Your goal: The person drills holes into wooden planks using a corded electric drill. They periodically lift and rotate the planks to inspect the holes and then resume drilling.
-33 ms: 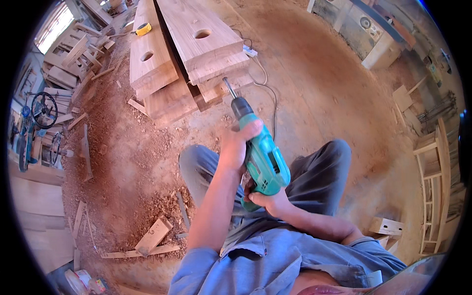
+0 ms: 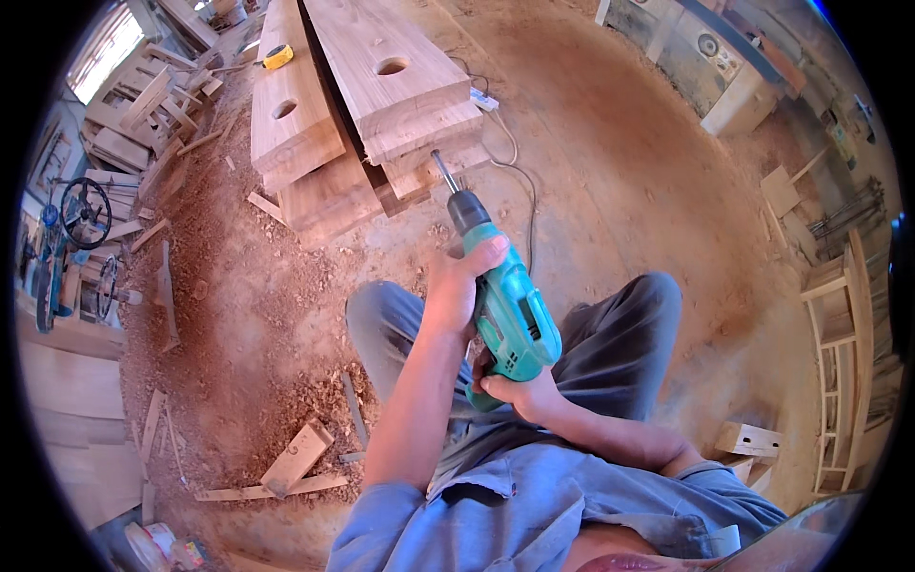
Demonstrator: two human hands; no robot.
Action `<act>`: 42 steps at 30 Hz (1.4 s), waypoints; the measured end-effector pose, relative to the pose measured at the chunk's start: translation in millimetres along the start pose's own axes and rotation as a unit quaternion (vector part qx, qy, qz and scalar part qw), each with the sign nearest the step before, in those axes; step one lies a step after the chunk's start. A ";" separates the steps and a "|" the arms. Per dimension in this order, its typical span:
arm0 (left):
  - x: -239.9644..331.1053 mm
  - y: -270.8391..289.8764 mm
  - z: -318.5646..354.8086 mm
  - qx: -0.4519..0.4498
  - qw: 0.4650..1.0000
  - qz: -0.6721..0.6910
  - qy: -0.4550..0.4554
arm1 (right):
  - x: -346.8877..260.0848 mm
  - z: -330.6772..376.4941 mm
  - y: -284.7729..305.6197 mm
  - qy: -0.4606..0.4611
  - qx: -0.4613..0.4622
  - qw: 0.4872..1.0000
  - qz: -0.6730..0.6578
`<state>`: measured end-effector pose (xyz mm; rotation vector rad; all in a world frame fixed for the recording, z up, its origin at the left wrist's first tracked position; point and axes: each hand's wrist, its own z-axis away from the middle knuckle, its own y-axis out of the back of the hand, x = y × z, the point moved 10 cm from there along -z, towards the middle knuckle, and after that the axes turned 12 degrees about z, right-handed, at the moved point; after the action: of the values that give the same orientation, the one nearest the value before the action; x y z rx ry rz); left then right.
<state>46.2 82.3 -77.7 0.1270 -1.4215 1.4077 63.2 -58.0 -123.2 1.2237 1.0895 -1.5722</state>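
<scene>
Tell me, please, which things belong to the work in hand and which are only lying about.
Likely in use:
teal drill, held by left hand and right hand
two holed planks

Apparently lying about:
yellow tape measure
wood block, lower left

"What is the person (image 2: 562, 496) wearing?"

"A crumpled blue shirt (image 2: 543, 520), and its short sleeves (image 2: 386, 520) are wrinkling. A dark opening (image 2: 474, 493) is showing in front."

"And below?"

"Trousers (image 2: 620, 348) are showing dark grey-blue, with soft folds creasing the cloth."
</scene>
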 end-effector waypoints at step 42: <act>-68.4 -58.6 43.8 -0.086 0.989 0.109 0.059 | -0.4 84.6 80.6 0.025 0.069 0.997 0.024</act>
<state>90.2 -7.6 -75.7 -0.2255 -1.4839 1.4343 119.3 -160.5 -121.5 1.3772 0.9895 -1.6103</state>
